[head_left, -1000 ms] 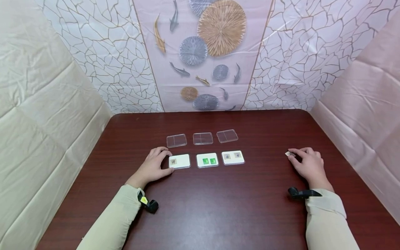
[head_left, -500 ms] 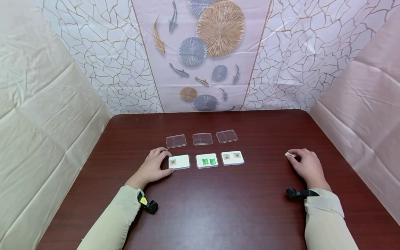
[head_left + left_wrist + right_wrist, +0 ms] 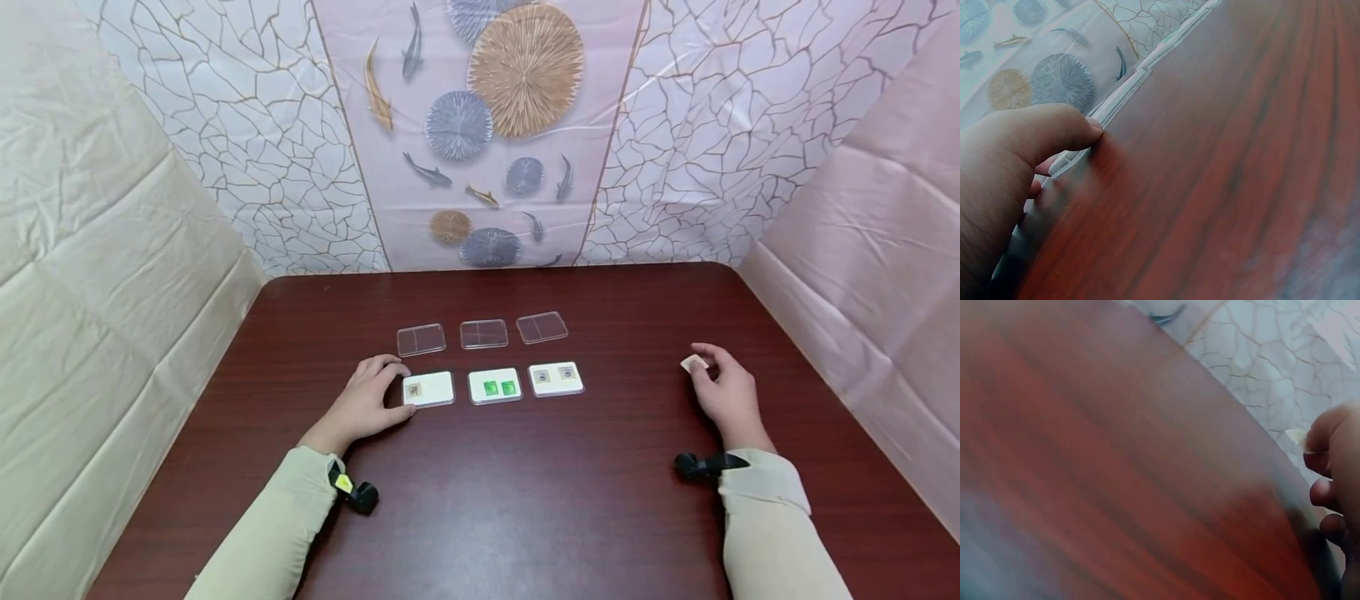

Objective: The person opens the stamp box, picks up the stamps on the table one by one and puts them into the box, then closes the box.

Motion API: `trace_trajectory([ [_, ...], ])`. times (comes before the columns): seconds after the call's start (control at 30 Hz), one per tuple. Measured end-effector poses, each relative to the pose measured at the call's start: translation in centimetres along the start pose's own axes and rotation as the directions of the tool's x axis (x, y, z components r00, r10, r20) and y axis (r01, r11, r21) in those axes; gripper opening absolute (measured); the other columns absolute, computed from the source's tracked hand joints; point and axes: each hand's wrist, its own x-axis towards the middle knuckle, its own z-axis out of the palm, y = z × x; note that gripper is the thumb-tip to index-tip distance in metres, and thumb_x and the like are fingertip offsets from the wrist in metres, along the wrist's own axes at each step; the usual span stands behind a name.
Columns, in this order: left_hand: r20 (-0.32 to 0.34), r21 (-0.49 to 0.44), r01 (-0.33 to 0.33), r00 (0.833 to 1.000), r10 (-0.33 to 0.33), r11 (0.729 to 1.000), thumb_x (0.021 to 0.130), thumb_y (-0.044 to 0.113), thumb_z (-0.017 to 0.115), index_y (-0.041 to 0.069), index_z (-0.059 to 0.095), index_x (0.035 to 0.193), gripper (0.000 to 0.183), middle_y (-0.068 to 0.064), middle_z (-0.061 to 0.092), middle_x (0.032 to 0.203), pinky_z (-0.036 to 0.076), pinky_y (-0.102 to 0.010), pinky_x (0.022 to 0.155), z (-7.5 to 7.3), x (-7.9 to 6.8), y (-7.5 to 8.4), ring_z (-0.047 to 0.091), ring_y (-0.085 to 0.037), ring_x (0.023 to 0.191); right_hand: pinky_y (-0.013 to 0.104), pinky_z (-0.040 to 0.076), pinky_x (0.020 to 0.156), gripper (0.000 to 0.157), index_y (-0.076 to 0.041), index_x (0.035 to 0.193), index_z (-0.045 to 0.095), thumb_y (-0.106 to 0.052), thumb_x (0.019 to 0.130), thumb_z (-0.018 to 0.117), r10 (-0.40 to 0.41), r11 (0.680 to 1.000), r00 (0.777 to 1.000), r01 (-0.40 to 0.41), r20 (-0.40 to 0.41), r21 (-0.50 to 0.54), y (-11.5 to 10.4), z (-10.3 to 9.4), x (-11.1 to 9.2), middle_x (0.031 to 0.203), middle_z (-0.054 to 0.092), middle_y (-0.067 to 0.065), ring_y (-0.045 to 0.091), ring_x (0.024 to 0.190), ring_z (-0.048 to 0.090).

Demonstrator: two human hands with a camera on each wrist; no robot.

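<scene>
My left hand (image 3: 365, 397) steadies the left end of a small white case (image 3: 438, 388), its thumb at the near edge and its fingers at the far one. One brownish stamp (image 3: 414, 390) lies on the left half of that case. In the left wrist view the thumb (image 3: 1072, 130) touches the case's rim. At the table's right, my right hand (image 3: 729, 396) pinches a small pale stamp (image 3: 692, 362) between thumb and forefinger, raised off the table. The right wrist view shows only a corner of this stamp (image 3: 1297, 439), beside curled fingers.
A middle white case (image 3: 495, 398) bears two green stamps, and a right one (image 3: 556, 388) bears two greyish stamps. Behind them lie three clear plastic lids, at left (image 3: 421, 340), middle (image 3: 483, 334) and right (image 3: 542, 327). All rest on a dark red table (image 3: 525, 500) with draped cloth around.
My right hand has lifted the stamp off the table and shifted slightly left; more of the stamp now shows. My left hand has stayed at the left case.
</scene>
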Motion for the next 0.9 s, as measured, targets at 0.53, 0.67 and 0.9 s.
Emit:
trace_trajectory([
  [0.53, -0.014, 0.002, -0.01, 1.0, 0.01, 1.0, 0.079, 0.037, 0.079, 0.014, 0.062, 0.12, 0.051, -0.011, 0.05, 0.137, 0.032, -0.056, 0.108, 0.1, 0.0, -0.1, 0.041, -0.036, 0.13, 0.017, 0.039, 0.064, 0.016, -0.007, 0.107, 0.07, -0.011, 0.092, 0.07, -0.114, 0.963, 0.984, 0.143, -0.135, 0.227, -7.3, 6.4, -1.3, 0.085, 0.066, 0.009, 0.007, 0.071, 0.051],
  [0.67, -0.016, 0.0, -0.011, 1.0, 0.011, 1.0, 0.078, 0.037, 0.079, 0.013, 0.062, 0.12, 0.051, -0.011, 0.051, 0.136, 0.032, -0.056, 0.108, 0.1, 0.0, -0.1, 0.041, -0.036, 0.129, 0.016, 0.04, 0.064, 0.014, -0.007, 0.103, 0.071, -0.008, 0.089, 0.072, -0.177, 0.942, 0.977, 0.202, -0.115, 0.269, -9.9, 8.3, -1.9, 0.083, 0.068, 0.008, 0.01, 0.071, 0.054],
  [0.9, -0.01, 0.001, -0.013, 1.0, 0.013, 1.0, 0.079, 0.037, 0.079, 0.013, 0.062, 0.121, 0.051, -0.011, 0.05, 0.137, 0.032, -0.055, 0.108, 0.1, 0.1, 0.0, 0.041, -0.036, 0.13, 0.019, 0.043, 0.065, 0.011, -0.008, 0.095, 0.072, -0.005, 0.085, 0.075, -0.292, 0.897, 0.949, 0.316, -0.122, 0.309, -14.1, 11.3, -3.1, 0.08, 0.066, 0.006, 0.019, 0.072, 0.059],
])
